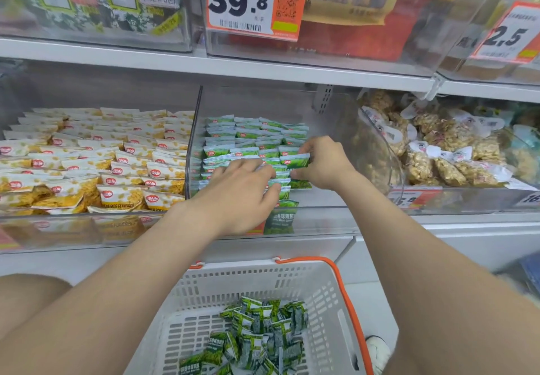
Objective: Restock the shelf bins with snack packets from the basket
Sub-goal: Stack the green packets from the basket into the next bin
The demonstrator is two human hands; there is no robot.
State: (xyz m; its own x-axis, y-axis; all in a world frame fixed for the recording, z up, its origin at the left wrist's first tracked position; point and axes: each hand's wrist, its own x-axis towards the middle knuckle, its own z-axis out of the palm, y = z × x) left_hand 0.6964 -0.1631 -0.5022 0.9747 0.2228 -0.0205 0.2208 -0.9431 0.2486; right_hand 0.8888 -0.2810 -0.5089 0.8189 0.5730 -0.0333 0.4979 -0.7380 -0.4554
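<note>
just above green packets (248, 141), 39.8 tag (242, 2)

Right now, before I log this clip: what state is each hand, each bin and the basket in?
Left hand, open, fingers laid over the green packet rows.
Right hand, pinching one green packet at the rows' right edge.
Middle bin, partly filled, bare along its right side.
Left bin, packed with yellow packets.
Basket, loose green packets heaped on its bottom, far from full.
</note>
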